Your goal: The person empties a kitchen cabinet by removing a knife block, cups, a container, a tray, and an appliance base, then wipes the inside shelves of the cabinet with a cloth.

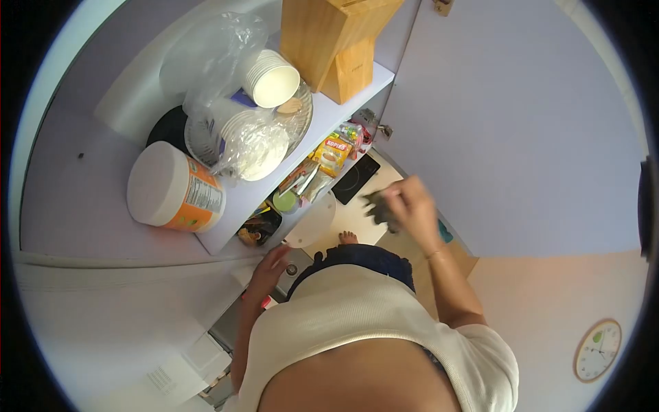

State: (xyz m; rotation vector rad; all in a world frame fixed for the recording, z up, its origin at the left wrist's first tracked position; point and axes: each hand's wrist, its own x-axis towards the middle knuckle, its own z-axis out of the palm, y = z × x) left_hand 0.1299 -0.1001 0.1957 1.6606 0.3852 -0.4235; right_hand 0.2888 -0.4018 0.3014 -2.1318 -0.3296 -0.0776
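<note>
My right hand [413, 211] is raised in front of the open cabinet, fingers pinched on a dark crumpled cloth [379, 211]. The cloth has a ragged outline and is slightly blurred. Lower and to the left, my left hand [269, 270] holds nothing, its fingers loosely apart near the lower shelf's end. A round translucent lid-like disc [312, 223] lies between the two hands. Closest to the left hand on the lower shelf is a black container [263, 226] with small items.
The upper shelf [240, 199] bears a white-and-orange tub [175, 189], plastic-wrapped plates [257, 154], paper cups [273, 79] and a wooden knife block [336, 41]. Kopiko packets [333, 152] sit below. An open cabinet door [515, 137] stands right; a black cooktop [355, 178] lies beneath.
</note>
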